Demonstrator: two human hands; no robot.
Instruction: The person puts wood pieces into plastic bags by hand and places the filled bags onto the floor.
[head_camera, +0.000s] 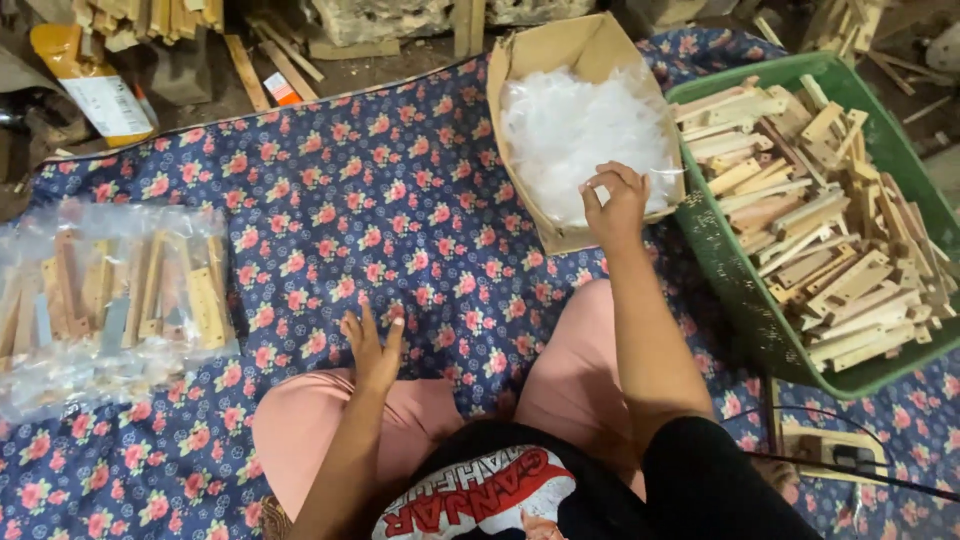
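Right hand: the right hand (613, 205) reaches to about one o'clock, fingers curled and pinched on a wisp of the clear plastic bags (575, 135).
Left hand: the left hand (373, 348) lies flat on the floral cloth (330, 200) near the knee, fingers spread and holding nothing.
Bags: a loose white heap in the open cardboard box (600, 50) at twelve to one o'clock, just beside the crate.
Doing it well: to my eye, pinching a single bag at its edge and lifting it slowly would keep the rest of the clingy heap from coming up with it.
Wooden pieces: a green crate (740, 290) at two to three o'clock, piled with short pale wooden pieces (830, 230).
Packed pieces: at nine o'clock, bagged wooden pieces (110, 300) lie on the cloth, well apart from both hands.
Surface: dark blue cloth with pink flowers, spread on the floor.
Room: offcuts of wood and rough stone along the far edge at eleven to twelve o'clock; a yellow sack (90, 80) at ten.
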